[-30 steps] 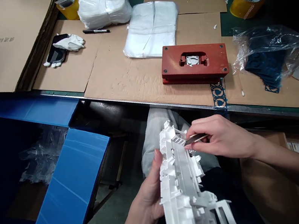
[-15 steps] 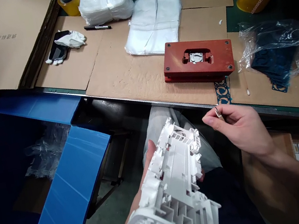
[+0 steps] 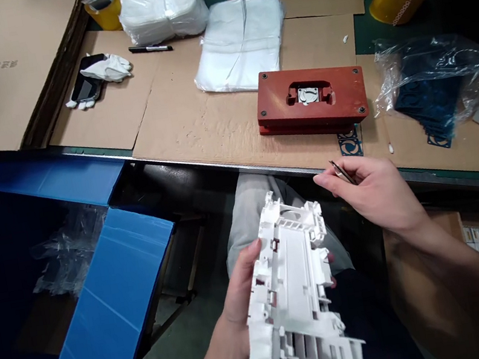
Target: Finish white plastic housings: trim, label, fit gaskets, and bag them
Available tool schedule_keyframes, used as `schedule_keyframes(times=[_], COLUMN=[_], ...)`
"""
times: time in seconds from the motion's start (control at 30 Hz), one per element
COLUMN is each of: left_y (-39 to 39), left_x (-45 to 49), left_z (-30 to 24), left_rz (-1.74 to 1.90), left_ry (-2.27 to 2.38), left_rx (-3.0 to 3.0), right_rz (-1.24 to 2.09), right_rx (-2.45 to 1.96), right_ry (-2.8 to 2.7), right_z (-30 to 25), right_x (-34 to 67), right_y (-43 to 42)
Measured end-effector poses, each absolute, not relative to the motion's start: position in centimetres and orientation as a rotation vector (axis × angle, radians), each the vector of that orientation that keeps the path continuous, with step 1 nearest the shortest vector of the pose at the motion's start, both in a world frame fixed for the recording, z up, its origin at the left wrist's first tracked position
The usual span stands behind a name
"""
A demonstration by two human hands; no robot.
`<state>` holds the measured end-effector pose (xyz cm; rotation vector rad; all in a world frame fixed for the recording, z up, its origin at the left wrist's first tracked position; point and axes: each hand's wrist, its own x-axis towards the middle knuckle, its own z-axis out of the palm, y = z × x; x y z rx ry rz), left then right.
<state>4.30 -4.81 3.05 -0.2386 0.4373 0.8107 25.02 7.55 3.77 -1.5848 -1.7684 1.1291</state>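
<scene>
Cardboard-topped bench (image 3: 185,115) ahead, white plastic frame (image 3: 297,280) lengthwise toward it.

1 head-worn cam, fwd + down view from above, hands (image 3: 375,193) close, bench (image 3: 365,36) farther off.

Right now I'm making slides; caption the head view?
Left hand holds long white plastic part; right hand, slim metallic tool.

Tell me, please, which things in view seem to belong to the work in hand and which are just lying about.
In the work:
white plastic part, held in the left hand
slim metal tool, held in the right hand
perhaps the red block, though untouched

Apparently just lying about:
phone
white glove
black pen
two tape rolls
</scene>
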Motion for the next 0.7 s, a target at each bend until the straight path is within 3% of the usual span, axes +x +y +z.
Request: schedule_keyframes(times=[0.3,0.5,0.7], left_y=[-4.1,-3.5,-3.9], left_x=[4.1,4.5,4.1], left_z=[2.5,3.5,2.8], left_rz=[0.816,0.747,0.752], left_ry=[0.378,0.386,0.406], left_rx=[-0.151,-0.15,-0.121], right_rz=[1.146,1.106,0.515], right_rx=[-1.617,-1.668,-1.996], right_ry=[-1.452,-1.52,-1.602], right_z=[2.1,1.4,-0.1], right_x=[28.7,29.9,34.4], right_y=[7.0,5.9,8.2])
